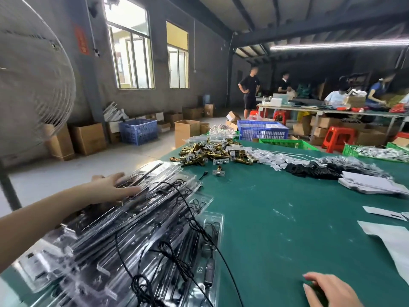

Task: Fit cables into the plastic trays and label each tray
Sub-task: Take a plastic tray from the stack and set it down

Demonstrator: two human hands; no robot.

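Observation:
A heap of clear plastic trays (124, 235) covers the near left corner of the green table (276, 218), several with thin black cables (177, 260) looped in and over them. My left hand (112, 187) lies flat on the far end of the heap, fingers straight and pointing right. At the bottom right, my right hand (327, 289) rests on the table with its fingers bent; a dark object under them is barely visible. One black cable runs from the heap toward the bottom edge.
Brass lock parts (212, 151) and white packets (272, 157) are piled at the table's far side, black parts (327, 168) and flat white cards (371, 183) to the right, paper sheets (389, 238) at the right edge. A large fan (33, 89) stands left. People work at a far table.

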